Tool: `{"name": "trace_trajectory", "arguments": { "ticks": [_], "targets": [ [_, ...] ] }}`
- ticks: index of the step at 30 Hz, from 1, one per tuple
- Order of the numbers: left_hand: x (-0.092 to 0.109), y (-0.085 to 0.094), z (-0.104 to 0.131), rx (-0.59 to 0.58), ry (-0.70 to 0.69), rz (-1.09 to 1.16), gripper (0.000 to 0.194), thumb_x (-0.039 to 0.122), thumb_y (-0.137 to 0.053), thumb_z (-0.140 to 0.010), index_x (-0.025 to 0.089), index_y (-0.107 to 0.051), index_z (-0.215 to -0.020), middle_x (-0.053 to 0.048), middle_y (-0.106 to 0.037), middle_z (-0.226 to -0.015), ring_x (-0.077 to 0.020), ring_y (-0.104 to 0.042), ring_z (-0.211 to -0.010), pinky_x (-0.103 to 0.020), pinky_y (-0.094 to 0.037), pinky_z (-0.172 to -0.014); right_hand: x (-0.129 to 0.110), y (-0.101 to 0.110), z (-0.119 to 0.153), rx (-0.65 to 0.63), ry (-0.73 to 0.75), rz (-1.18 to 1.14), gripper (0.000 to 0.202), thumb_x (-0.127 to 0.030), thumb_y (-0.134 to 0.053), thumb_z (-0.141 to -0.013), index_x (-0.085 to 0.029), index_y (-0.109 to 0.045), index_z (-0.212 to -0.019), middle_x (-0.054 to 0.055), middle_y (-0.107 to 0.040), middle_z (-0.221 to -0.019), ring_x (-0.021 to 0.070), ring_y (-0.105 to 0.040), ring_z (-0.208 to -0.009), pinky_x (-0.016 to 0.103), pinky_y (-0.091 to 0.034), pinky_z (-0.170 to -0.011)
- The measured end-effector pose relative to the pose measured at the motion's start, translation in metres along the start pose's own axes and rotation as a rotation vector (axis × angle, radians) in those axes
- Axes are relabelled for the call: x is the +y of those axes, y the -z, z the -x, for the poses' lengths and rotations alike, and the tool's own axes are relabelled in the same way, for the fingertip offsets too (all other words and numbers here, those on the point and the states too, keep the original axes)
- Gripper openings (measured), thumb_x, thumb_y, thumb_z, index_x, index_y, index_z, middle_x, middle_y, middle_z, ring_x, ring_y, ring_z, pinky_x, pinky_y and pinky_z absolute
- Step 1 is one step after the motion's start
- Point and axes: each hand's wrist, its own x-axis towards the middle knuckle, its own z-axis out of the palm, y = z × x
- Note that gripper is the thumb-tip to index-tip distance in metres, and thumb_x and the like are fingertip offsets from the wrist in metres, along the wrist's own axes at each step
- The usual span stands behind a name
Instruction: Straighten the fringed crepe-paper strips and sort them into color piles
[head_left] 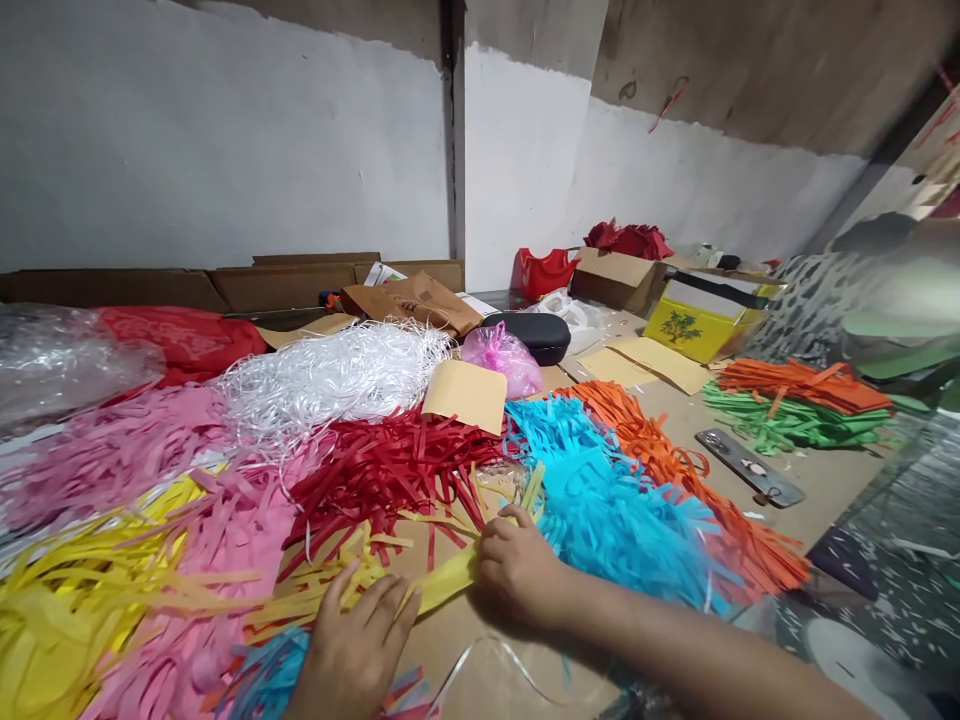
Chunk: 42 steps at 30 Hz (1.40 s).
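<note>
My left hand [356, 645] lies flat with fingers spread on yellow fringed paper strips [442, 585] near the table's front edge. My right hand [517, 570] has its fingers curled over the same yellow strips, pinching them against the tabletop. Heaps of cut paper fringe lie around both hands: red [390, 465] just beyond them, blue [607, 500] to the right, pink [247, 530] and yellow [67, 600] to the left, orange [675, 460] further right.
White shredded strips [330, 375] and a tan envelope [465, 395] lie behind the red heap. A pink bag [502, 358], black case [536, 335], yellow box [694, 325], cardboard boxes and orange-green fringe [795, 405] sit further back. A metal ruler [750, 467] lies at right.
</note>
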Motion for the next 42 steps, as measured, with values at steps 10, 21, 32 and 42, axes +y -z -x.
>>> {"name": "trace_trajectory", "arguments": {
  "ticks": [10, 21, 32, 42],
  "targets": [
    [0.027, -0.006, 0.002, -0.127, 0.005, -0.042, 0.022, 0.016, -0.051, -0.092, 0.023, -0.072, -0.097, -0.002, -0.076, -0.088, -0.0217, -0.062, -0.091, -0.047, -0.025, -0.108, -0.019, 0.009, -0.002, -0.028, 0.104, 0.023, 0.02, -0.025, -0.063, -0.089, -0.019, -0.054, -0.072, 0.001, -0.063, -0.072, 0.0191, -0.05, -0.077, 0.042, -0.031, -0.085],
    [0.034, -0.005, 0.009, -0.007, 0.085, 0.083, 0.03, 0.002, -0.043, -0.085, 0.024, -0.059, -0.072, 0.002, -0.063, -0.069, -0.0183, -0.055, -0.075, -0.04, -0.031, -0.1, -0.023, 0.009, 0.011, -0.024, 0.076, -0.015, 0.019, -0.026, -0.059, -0.093, -0.019, -0.054, -0.075, 0.001, -0.064, -0.076, 0.0184, -0.049, -0.075, 0.039, -0.03, -0.074],
    [0.011, 0.0, 0.013, -0.31, 0.21, 0.214, 0.018, 0.015, -0.059, -0.089, 0.03, -0.068, -0.089, 0.007, -0.071, -0.082, -0.0157, -0.065, -0.082, -0.038, -0.031, -0.091, -0.005, 0.003, 0.005, -0.265, -0.184, -0.253, 0.015, -0.033, -0.066, -0.096, -0.021, -0.071, -0.089, 0.001, -0.074, -0.095, 0.0179, -0.062, -0.086, 0.036, -0.031, -0.076],
    [0.004, 0.003, -0.02, -0.607, 0.491, 0.15, 0.039, 0.023, -0.04, -0.097, 0.026, -0.074, -0.079, -0.004, -0.076, -0.085, -0.0266, -0.068, -0.093, -0.044, -0.037, -0.081, -0.009, -0.001, -0.023, -0.354, -0.417, -0.211, 0.014, -0.023, -0.067, -0.081, -0.017, -0.069, -0.069, 0.002, -0.073, -0.074, 0.0165, -0.059, -0.068, 0.033, -0.026, -0.063]
  ]
}}
